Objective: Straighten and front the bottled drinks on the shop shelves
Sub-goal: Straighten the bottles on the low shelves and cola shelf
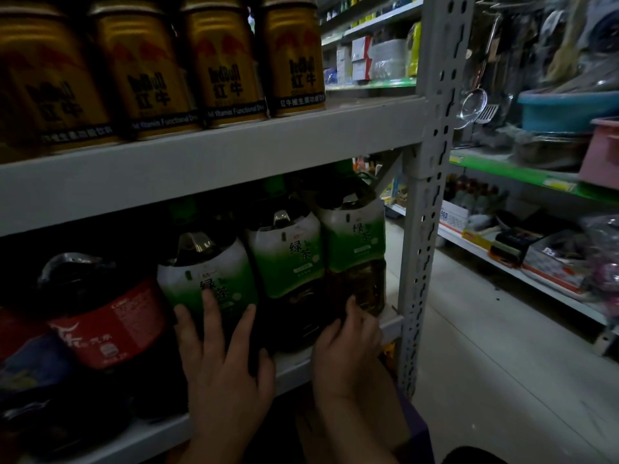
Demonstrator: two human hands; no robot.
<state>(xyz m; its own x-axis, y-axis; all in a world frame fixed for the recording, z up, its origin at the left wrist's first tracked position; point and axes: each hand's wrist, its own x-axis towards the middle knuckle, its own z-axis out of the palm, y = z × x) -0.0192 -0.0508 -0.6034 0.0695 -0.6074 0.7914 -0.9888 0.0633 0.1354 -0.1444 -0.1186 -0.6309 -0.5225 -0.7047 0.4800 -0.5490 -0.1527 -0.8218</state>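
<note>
Below the cans (221,68), left hand (224,363) presses tea bottles (288,259) (right hand (348,353) grips).

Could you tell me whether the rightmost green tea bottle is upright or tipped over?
Upright: the rightmost green tea bottle stands cap up, label facing out, with the right hand holding its lower part.

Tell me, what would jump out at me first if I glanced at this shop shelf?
The row of gold cans on the upper shelf shines brightest. Below it, in shadow, stand three green-labelled tea bottles, the left hand spread flat on the leftmost bottle and the right hand at the foot of the rightmost bottle. A red-labelled bottle sits to their left.
</note>
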